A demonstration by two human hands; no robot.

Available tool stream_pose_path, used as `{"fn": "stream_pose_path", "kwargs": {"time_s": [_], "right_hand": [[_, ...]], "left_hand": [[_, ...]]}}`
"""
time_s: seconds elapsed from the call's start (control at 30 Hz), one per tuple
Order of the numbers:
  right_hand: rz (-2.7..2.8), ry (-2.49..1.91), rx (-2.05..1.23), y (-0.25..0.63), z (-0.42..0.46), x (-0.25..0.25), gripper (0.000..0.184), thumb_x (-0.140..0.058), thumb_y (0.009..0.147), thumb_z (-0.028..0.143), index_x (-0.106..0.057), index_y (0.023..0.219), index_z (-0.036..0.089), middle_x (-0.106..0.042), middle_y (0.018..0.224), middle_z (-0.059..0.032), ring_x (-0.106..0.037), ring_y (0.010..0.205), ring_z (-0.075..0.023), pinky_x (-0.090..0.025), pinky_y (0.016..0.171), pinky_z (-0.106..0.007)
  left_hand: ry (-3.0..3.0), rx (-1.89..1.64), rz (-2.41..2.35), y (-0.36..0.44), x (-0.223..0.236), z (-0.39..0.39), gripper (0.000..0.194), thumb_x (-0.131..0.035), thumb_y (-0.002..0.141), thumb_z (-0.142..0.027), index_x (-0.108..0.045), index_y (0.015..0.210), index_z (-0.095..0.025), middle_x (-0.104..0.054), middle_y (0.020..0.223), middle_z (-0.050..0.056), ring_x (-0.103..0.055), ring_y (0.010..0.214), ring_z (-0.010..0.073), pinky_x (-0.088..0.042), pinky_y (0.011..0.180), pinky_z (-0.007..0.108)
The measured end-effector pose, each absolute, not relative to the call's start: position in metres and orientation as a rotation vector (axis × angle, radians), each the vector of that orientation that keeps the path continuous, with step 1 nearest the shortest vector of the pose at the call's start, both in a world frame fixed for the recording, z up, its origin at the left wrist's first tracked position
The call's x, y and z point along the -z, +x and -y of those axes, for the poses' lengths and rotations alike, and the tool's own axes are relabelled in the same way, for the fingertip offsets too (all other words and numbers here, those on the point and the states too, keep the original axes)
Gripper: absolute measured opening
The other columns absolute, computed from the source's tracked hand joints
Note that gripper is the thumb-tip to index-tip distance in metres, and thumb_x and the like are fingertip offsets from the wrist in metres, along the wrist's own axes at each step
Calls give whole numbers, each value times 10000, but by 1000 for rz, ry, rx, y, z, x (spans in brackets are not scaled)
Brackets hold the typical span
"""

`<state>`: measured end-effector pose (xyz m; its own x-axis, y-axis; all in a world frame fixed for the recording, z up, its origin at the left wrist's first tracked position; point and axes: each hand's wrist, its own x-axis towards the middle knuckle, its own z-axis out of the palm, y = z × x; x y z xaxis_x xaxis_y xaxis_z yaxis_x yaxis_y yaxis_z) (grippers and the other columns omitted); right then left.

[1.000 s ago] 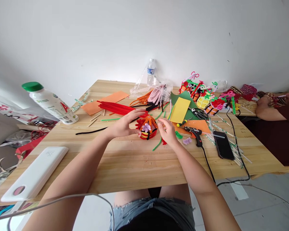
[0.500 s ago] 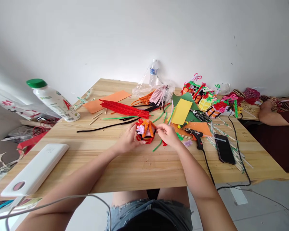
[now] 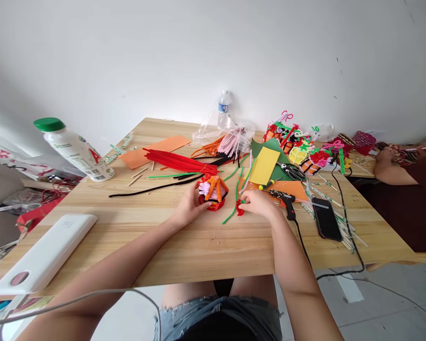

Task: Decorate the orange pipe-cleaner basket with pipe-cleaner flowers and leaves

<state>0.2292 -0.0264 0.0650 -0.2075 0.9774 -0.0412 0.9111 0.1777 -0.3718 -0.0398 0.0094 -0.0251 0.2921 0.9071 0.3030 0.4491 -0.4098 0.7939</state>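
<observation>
- Left hand [image 3: 188,207]: thumb and fingers clamped around the left side of the fuzzy basket [image 3: 216,193].
- Basket: on the table [image 3: 184,246], orange peak upward, lilac flower facing left; long axis unclear.
- Right hand [image 3: 260,203]: fingertips at the red piece [image 3: 239,208], grip unclear.

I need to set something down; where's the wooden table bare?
Bare: the front strip between both forearms; between the white plastic power bank and fuzzy black stem. Crowded: right, around the black glue gun and black phone.
</observation>
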Motion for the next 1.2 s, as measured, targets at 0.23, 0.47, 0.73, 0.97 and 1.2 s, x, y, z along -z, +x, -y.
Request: {"fn": "stream_pose_path", "kwargs": {"time_s": [0.23, 0.47, 0.73, 0.97, 1.2], "right_hand": [[2249, -1851, -405, 215, 21, -56, 163, -768, 659, 91, -687, 674, 232, -686, 648, -10, -619, 592, -172, -375, 538, -249], [1826, -1433, -723, 226, 38, -86, 130, -678, 772, 310, -642, 769, 184, -679, 744, -19, -618, 608, -132, -429, 517, -225], [1543, -1156, -1293, 175, 58, -84, 251, -706, 733, 376, -541, 740, 187, -620, 568, 23, -584, 474, -113, -421, 393, -193], [1812, -1194, -1183, 162, 60, -73, 204, -693, 763, 343, -600, 749, 162, -604, 605, 28, -558, 535, -96, -412, 482, -196], [2017, -1840, -469, 223, 69, -104, 219, -654, 832, 387, -706, 937, 202, -718, 895, -66, -663, 837, -194, -466, 717, -277]], "left_hand": [[2214, -1146, -1388, -44, 7, 3, 976, -734, 625, -644, -362, 1375, -143, -473, 1355, 234, -426, 1294, 416, -377, 1041, 572], [2191, -1492, -981, -48, -53, 45, 283, -499, 908, -347, -604, 709, -175, -618, 688, 56, -591, 682, 174, -486, 677, 318], [1568, -837, -690, -23, -54, 72, 538, -417, 914, -588, -646, 1042, -118, -703, 799, 101, -603, 582, 132, -508, 524, 254], [1231, -792, -748, -21, -50, 63, 595, -557, 781, -685, -609, 898, -103, -692, 721, 101, -660, 603, 189, -488, 458, 254], [1441, -906, -931, -29, -37, 54, 495, -466, 857, -644, -524, 741, -166, -597, 577, 5, -534, 505, 119, -424, 493, 239]]}}
